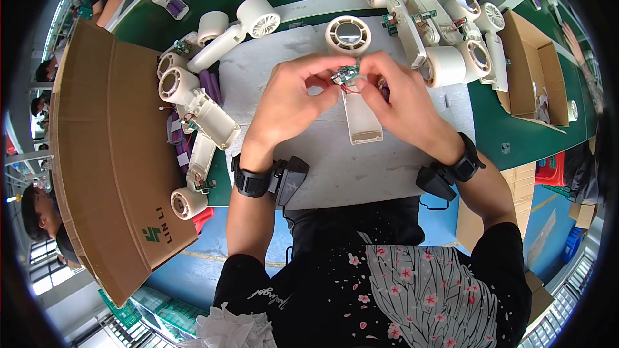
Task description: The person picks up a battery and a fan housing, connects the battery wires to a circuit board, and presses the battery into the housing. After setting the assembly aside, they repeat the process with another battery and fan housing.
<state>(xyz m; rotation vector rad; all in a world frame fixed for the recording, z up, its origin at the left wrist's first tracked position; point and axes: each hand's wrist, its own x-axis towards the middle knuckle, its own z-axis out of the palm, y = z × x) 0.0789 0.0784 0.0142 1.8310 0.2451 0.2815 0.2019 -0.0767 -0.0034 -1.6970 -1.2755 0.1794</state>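
Observation:
Between my two hands is a small green circuit board point(346, 75) with red wires running down from it. My left hand point(287, 93) pinches the board's left side with thumb and forefinger. On the other side, the fingertips of my right hand point(406, 100) close on its right edge. Directly below lies a white handheld fan housing point(365, 124), its round head point(348, 34) pointing away from me and its hollow handle toward me. My fingers hide the middle of the housing. Something dark shows beside my right fingers, too covered to name.
A grey mat point(309, 180) covers the green table. More white fan housings point(216, 122) with boards and purple battery cells point(210, 86) lie left; others point(445, 64) sit right. A tall cardboard box point(116, 142) stands left, a smaller open one point(532, 67) right. Other people sit far left.

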